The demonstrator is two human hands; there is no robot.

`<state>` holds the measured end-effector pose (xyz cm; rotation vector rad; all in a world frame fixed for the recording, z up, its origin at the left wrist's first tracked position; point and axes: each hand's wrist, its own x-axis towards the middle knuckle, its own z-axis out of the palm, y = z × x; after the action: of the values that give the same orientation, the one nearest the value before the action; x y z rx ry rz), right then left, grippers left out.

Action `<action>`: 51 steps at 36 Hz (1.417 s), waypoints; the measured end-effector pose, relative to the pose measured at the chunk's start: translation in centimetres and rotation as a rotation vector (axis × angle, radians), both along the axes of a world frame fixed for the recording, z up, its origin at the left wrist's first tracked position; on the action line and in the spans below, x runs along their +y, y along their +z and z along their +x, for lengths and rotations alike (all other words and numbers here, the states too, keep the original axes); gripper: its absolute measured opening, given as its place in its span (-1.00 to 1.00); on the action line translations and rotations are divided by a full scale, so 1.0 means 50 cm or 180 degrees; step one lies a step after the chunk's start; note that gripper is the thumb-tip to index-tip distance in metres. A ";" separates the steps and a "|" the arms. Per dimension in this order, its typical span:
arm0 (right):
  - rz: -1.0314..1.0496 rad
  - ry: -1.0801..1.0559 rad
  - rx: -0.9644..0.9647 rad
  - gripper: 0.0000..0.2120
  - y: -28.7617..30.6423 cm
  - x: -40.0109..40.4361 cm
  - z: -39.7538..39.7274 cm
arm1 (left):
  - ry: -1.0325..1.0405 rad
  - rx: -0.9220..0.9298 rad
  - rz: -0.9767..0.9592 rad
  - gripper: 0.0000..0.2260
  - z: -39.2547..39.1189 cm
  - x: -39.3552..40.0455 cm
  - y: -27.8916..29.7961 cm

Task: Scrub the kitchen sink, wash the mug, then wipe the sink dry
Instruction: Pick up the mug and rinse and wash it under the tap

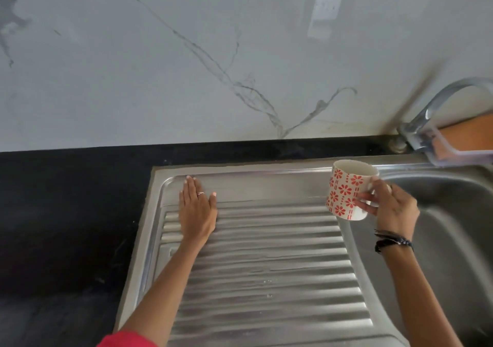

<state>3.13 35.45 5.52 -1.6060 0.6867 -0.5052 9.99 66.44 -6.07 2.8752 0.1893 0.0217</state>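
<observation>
While the mug (348,189) hung in the air above the seam between drainboard and basin, the notes ran thus:

Step in hand: mug stage, by my reading; whether it was going to the wash or coming from it could not be told; no sponge or cloth showed in view.

Next move calls for: either carrying the mug right, under the tap (437,106), or setting it upright on the ribbed drainboard (266,261); a firm hold either way, the steel looking wet in spots.

Right hand (392,208): raised over the basin's left edge; fingers (366,204) curled round the handle side of the mug, gripping it; mug tilted slightly, mouth up and away; dark bands at the wrist.

Left hand (197,210): flat, palm down, on the far left part of the drainboard; fingers straight and together, thumb splayed, holding nothing; forearm stretched forward from a red sleeve (128,340).

Sink (453,240): basin at right, partly out of view.

Surroundings: black counter (66,213) to the left; a clear container (458,146) by the tap.
</observation>
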 end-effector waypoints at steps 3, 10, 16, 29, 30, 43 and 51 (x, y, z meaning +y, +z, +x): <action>0.0002 -0.0097 0.0042 -0.79 -0.014 -0.038 -0.009 | 0.0048 -0.0060 -0.0084 -0.42 0.002 -0.069 0.005; 0.0059 -0.0234 0.0129 -0.80 -0.042 -0.138 -0.029 | -0.0656 -0.0190 -0.0625 -0.44 -0.018 -0.326 -0.001; 0.0036 -0.0273 0.0192 -0.80 -0.065 -0.228 -0.061 | -0.1134 0.0174 -0.0641 -0.44 -0.006 -0.531 0.003; 0.0005 -0.0350 0.0157 -0.70 -0.070 -0.263 -0.088 | -0.1915 0.0103 -0.1905 -0.54 -0.031 -0.523 0.045; 0.0017 -0.0322 0.0103 -0.69 -0.065 -0.253 -0.087 | -0.1688 0.0007 -0.2118 -0.55 -0.048 -0.498 0.056; 0.0152 0.0032 -0.0072 -0.72 -0.038 -0.081 -0.100 | 0.0463 -0.0154 -0.0487 -0.55 -0.151 0.057 0.014; 0.0018 0.0094 -0.0024 -0.81 -0.035 -0.027 -0.143 | 0.0637 -0.0128 -0.0101 -0.50 -0.148 0.050 0.014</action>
<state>-4.00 34.09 3.76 -1.6058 0.6574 -0.4870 2.59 68.96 -5.36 2.8097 0.4643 0.1131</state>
